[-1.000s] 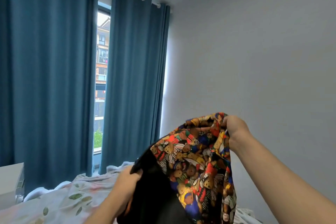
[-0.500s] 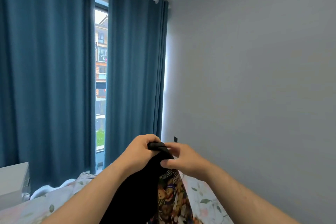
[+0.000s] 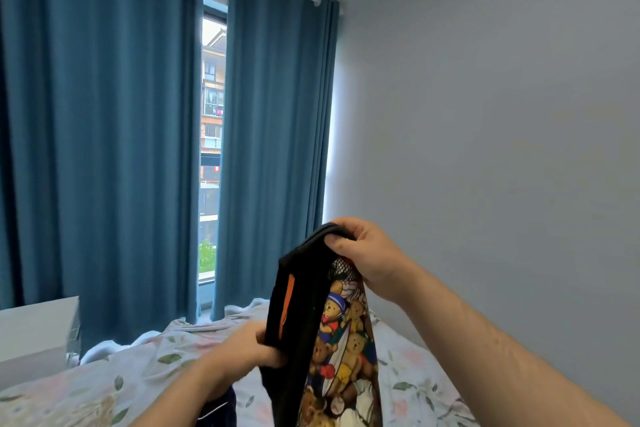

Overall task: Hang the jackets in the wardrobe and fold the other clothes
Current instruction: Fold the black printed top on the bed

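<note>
A: Hands, quick?
B: Right hand (image 3: 367, 253) pinches the top edge of the black bear-print garment (image 3: 308, 315), holding it high so it hangs straight. Left hand (image 3: 249, 347) grips the black side lower down, probably steadying it.
A: Where is it?
B: In the air over the bed (image 3: 104, 388). Jacket or not, can't tell. No wardrobe in sight.

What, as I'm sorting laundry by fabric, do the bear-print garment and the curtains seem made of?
The garment: thin soft cloth, likely synthetic; it hangs limp from the right hand, matte black on one face, printed bears on the other, with a black mesh patch near the top. The curtains: thick, matte blue woven cloth, hanging in heavy straight folds; fibre unclear.
</note>
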`<state>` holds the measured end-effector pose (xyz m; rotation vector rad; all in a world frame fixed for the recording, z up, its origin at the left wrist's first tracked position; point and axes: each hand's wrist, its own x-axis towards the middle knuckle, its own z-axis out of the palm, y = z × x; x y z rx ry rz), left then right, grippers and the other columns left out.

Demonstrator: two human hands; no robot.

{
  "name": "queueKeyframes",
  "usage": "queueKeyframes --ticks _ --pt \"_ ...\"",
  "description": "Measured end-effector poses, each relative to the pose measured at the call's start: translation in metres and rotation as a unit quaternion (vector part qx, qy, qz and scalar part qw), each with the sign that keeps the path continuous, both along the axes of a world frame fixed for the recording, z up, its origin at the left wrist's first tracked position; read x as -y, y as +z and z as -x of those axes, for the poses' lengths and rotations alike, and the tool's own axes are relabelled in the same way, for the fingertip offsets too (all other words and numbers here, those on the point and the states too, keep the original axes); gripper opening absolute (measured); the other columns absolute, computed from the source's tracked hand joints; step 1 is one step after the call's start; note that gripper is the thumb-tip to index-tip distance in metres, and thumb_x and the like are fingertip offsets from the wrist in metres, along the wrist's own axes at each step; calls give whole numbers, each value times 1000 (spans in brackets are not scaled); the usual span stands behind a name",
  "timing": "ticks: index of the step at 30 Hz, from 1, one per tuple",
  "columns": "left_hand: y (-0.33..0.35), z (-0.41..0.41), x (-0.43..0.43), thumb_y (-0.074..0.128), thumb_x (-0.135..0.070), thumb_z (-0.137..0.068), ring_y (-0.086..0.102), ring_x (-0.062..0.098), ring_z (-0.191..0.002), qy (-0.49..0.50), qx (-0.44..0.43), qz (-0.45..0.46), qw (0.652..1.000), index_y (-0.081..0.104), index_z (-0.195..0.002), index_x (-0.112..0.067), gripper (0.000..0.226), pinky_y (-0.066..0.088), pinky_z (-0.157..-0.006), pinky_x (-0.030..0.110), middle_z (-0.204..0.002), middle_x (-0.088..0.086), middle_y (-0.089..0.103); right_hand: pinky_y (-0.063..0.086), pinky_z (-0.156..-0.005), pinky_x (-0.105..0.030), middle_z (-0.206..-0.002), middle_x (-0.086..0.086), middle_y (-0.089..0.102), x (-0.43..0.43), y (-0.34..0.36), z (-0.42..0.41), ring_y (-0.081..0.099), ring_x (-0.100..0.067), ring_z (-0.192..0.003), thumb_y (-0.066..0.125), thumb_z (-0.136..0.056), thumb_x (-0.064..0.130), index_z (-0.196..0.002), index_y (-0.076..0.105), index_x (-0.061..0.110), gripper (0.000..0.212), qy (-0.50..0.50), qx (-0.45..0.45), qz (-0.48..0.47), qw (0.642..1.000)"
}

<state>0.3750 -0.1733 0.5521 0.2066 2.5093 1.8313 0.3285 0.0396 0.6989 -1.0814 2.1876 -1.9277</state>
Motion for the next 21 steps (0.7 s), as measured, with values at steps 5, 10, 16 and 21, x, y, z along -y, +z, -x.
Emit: queueKeyframes --ticks 5,10,16,21 --pt "-48 6 -23 62 15 -73 67 18 -81 51 12 4 999 73 -90 -7 29 53 -76 28 -78 3 71 59 -68 -31 -80 -10 71 -20 10 4 69 -21 -72 56 -97 3 -88 72 9 19 2 38 67 997" --pt "-53 15 -34 56 -4 -97 71 13 -95 184 2 -124 975 73 -101 -21 24 52 -79 27 -93 -5 77 59 -66 -33 -88 -13 75 -70 7 17 73 -26 -78 63 -95 11 -85 79 17 20 -93 47 89 991" --pt "6 40 -18 54 -13 -95 62 14 -75 288 -176 88 937 65 -75 -24 25 43 -63 28 -72 -7 67 59 -71 -34 -86 -7 78 -164 -36 22 75 -26 -82 74 -88 21 -84 80 19 8 -275 21 -23 961" --pt "15 63 -37 53 -40 -98 59 24 -77 244 -175 269 915 61 -75 -20 31 49 -69 40 -74 -5 64 51 -63 -33 -75 -14 72 -226 -80 6 67 -21 -65 78 -84 25 -79 71 3 23 -368 52 -99 923"
